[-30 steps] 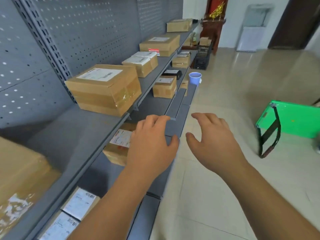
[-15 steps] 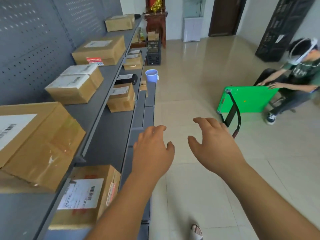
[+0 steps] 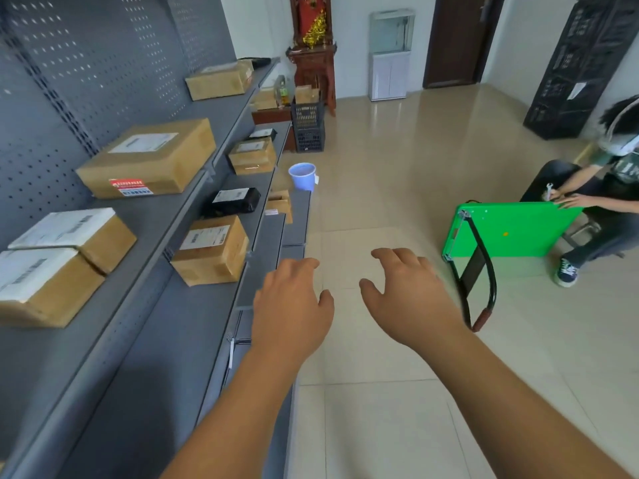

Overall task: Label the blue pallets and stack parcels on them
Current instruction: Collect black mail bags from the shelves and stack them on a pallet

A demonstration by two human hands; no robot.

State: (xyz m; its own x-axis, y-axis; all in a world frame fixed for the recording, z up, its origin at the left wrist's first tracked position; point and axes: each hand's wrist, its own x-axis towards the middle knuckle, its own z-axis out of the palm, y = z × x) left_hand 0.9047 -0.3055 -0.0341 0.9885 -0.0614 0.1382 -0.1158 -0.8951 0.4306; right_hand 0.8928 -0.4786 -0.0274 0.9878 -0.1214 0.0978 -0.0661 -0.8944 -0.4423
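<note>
Although nearly every parcel on the grey shelving (image 3: pixel 145 340) carries a white shipping label with barcode stripes, none of the print is sharp enough to read from the head camera. On the upper shelf the large carton (image 3: pixel 148 157) has a white label on top and a red-and-white sticker on its front face, its characters too small to make out. Nearer the camera, two label-topped boxes (image 3: pixel 52 257) sit touching each other on that same shelf. On the lower shelf a brown parcel (image 3: pixel 211 250) stands closest to the hands, with a black wrapped parcel (image 3: pixel 235 202) just behind it and another carton (image 3: pixel 252 155) further back. A pale blue cup (image 3: pixel 302 176) stands at the shelf's outer edge.

Both hands hang palm-down over the tiled floor, touching nothing. The left hand (image 3: pixel 294 305) has its fingers loosely spread and slightly curled, its knuckles over the shelf's front edge. The right hand (image 3: pixel 408 292) is likewise spread, fingers bent downward, thumb pointing toward the left hand; the two are near each other but apart.

To the right, a green platform trolley (image 3: pixel 511 233) is tipped on its side, its black handle (image 3: pixel 484 281) toward the camera. A seated person (image 3: pixel 601 198) rests a hand on its top edge. No blue pallet shows in this view.
</note>
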